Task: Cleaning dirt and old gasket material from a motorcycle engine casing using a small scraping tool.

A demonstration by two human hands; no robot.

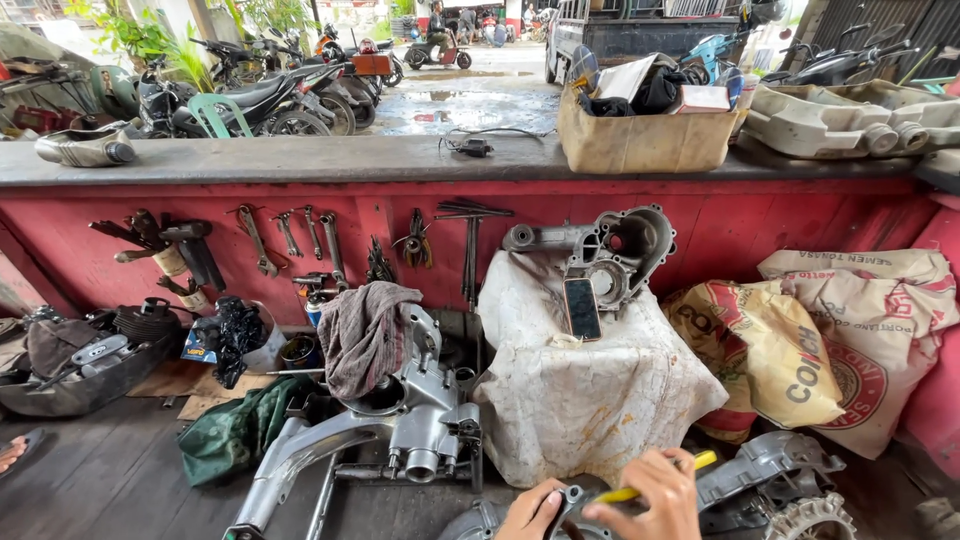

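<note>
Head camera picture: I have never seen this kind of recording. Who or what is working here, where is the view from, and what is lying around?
No machine here: a person works with bare hands, filmed by one camera on their head looking down. At the bottom edge, the left hand rests on a grey metal engine part, and the right hand holds a yellow-handled tool; its tip is hidden. Ahead, a phone lies on a white cloth-covered block, beside an engine casing draped with a rag. Wrenches hang on the red wall. Sacks sit to the right.
</note>
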